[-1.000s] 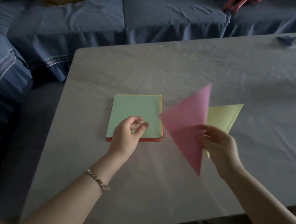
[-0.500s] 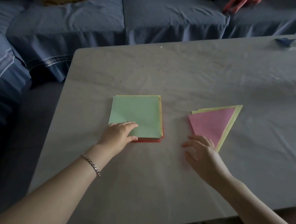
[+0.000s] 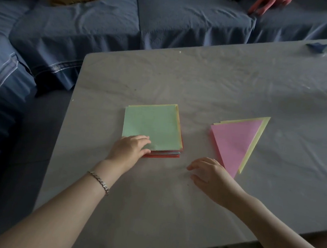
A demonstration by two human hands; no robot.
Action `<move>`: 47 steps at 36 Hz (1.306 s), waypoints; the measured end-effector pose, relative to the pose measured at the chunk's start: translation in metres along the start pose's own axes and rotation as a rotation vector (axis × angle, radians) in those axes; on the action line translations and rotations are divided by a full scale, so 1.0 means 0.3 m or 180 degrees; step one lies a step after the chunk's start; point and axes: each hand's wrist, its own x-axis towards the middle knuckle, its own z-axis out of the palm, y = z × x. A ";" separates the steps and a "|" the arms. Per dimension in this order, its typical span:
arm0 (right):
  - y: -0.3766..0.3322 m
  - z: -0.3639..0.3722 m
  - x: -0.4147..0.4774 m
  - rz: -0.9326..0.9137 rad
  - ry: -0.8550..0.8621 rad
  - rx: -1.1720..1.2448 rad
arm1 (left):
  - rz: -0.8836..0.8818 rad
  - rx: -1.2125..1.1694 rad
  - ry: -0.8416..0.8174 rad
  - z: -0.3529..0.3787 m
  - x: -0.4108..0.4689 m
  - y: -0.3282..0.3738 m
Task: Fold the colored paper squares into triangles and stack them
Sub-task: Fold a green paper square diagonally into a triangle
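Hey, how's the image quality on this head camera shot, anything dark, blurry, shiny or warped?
Head view: dim, flat light; head view: faint sheen on the table at far right; head view: its far edge bows slightly from the wide lens; head view: green top sheet, pink triangle, left hand and right hand look sharp.

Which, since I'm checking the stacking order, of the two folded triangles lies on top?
The pink triangle: it lies whole on top, while the yellow triangle under it shows only as a strip along its far and right edges.
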 end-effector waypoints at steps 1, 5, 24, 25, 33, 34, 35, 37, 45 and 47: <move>0.002 -0.001 0.000 0.0002 -0.0020 -0.0002 | 0.0081 0.0035 0.0113 -0.002 -0.002 0.004; 0.005 -0.008 0.002 0.0036 -0.0057 0.0021 | 0.0340 0.0411 0.0761 0.000 -0.012 0.011; -0.059 -0.041 0.118 -0.0839 0.0720 -0.0408 | 0.0221 0.0185 0.1280 -0.024 -0.146 0.025; -0.067 -0.042 0.133 -0.0833 0.0630 -0.0398 | 0.0201 0.0184 0.1241 -0.021 -0.149 0.022; -0.085 -0.029 0.207 -0.0396 -0.0161 -0.0295 | 0.0161 -0.0037 0.0937 -0.007 -0.163 0.018; -0.084 -0.030 0.211 -0.0327 -0.0215 -0.0277 | 0.0155 -0.0051 0.0900 -0.008 -0.163 0.017; -0.084 -0.032 0.215 -0.0284 -0.0255 -0.0263 | 0.0149 -0.0063 0.0861 -0.008 -0.162 0.016; -0.084 -0.037 0.222 -0.0214 -0.0311 -0.0215 | 0.0163 -0.0063 0.0816 -0.011 -0.161 0.016; -0.079 -0.022 0.241 -0.0423 -0.0257 -0.0430 | 0.0181 -0.0068 0.0787 -0.011 -0.161 0.019; -0.074 -0.009 0.250 -0.0545 -0.0211 -0.0587 | 0.0138 -0.0123 0.0778 -0.006 -0.161 0.016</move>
